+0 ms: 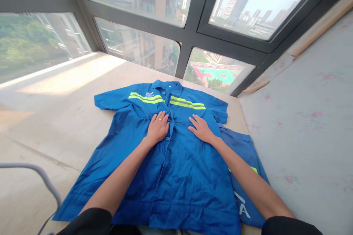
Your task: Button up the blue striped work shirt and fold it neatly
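Blue shirt (179,161) flat on pale ledge (60,128), under both hands (159,127).

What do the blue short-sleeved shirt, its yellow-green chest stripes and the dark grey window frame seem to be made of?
Blue short-sleeved shirt: matte woven cloth, perhaps a cotton blend; it wrinkles softly.
Yellow-green chest stripes: probably sewn-on reflective tape, as a grey band runs along their middle.
Dark grey window frame: smooth and straight-edged, likely coated metal, though plastic is possible.

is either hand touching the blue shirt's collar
No, the left hand and right hand rest on the shirt below its yellow stripes.
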